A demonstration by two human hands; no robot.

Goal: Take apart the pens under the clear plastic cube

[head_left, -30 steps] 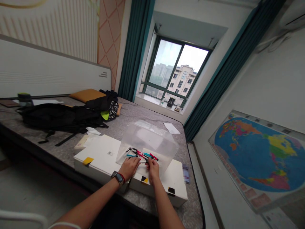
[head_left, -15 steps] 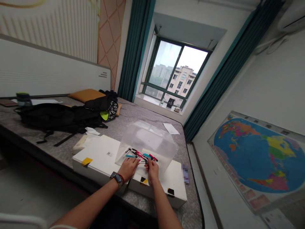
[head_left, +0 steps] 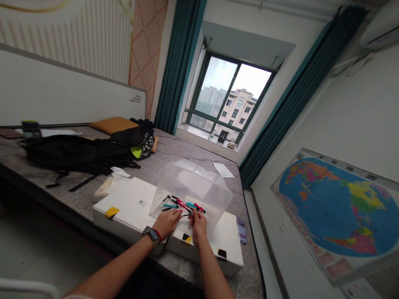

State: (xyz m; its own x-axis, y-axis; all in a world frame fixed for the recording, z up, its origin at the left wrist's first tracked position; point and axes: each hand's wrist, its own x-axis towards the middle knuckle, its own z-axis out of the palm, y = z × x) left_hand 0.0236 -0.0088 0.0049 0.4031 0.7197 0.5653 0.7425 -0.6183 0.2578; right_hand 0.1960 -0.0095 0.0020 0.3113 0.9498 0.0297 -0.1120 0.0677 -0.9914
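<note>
A clear plastic box [head_left: 193, 185] stands on white cardboard boxes [head_left: 127, 203], its near side close to my hands. Several thin pens [head_left: 183, 204] with red, teal and black parts lie crisscrossed behind that near side, though I cannot tell whether they are inside the box. My left hand [head_left: 167, 223], with a wristwatch and red band, has its fingertips at the pile's near edge. My right hand [head_left: 198, 222] pinches what looks like a thin dark pen [head_left: 187, 215]. Its fingers hide part of that pen.
The white boxes sit on a grey mottled bed surface [head_left: 187, 160]. A black backpack [head_left: 71, 153] lies to the left, and a sheet of paper [head_left: 223, 170] lies beyond the clear box. A wall map [head_left: 333, 207] hangs to the right.
The whole view has tilted and shifted slightly. My hands stay close together at the pens, with only small shifts in their position.
</note>
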